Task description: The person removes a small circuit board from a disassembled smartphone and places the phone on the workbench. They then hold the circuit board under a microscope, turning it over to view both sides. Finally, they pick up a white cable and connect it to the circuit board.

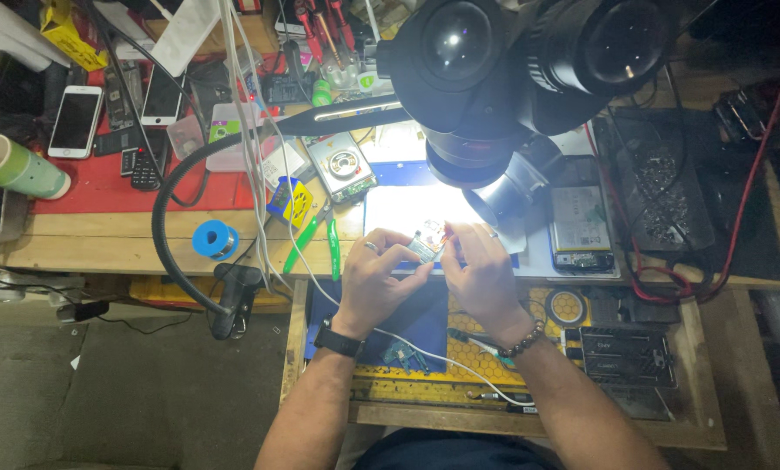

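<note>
Left hand (374, 277): wears a ring and a black wristwatch; fingers curled narrow, tips pinching the near left edge of the small circuit board (426, 245).
Right hand (481, 271): wears a bead bracelet; fingers bent close together, tips meeting the board's right edge.
Small circuit board: held between both hands just above the bright white mat (399, 209), directly under the microscope head (494, 78).
Microscope head: black, large, with its lit lamp casting glare on the mat.
Wooden surface (103, 239): carries the mat, a blue solder spool (213, 238), green tweezers (332, 237) and a flat battery pack (580, 228) right of the mat.
Red mat (103, 187): lies at the far left, with two white phones (76, 120).
Green cup (17, 166): lies on its side at the left edge.
Gooseneck arm (168, 196): black, curves from a clamp at the surface's front edge up toward the microscope.
</note>
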`<move>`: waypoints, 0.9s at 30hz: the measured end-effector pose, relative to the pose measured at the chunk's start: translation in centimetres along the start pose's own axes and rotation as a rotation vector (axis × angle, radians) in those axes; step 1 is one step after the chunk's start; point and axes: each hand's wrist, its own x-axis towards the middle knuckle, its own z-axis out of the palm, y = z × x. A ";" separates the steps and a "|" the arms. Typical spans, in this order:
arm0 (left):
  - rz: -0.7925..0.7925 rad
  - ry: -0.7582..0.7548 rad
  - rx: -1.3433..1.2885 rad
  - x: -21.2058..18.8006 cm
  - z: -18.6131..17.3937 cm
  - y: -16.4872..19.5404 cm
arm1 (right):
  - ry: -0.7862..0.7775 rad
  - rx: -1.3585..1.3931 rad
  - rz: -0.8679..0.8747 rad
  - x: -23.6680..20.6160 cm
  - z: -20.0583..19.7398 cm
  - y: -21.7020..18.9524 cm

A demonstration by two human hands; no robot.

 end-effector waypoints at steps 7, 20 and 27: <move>0.005 0.006 -0.013 -0.2 -0.4 -0.1 | -0.006 -0.012 0.010 -0.2 0.3 -0.2; -0.013 0.012 -0.030 -0.3 -0.6 -0.1 | -0.008 -0.001 0.030 -0.3 0.6 -0.3; -0.024 0.010 -0.030 -0.4 -0.7 0.0 | -0.007 -0.009 0.025 -0.3 0.5 -0.5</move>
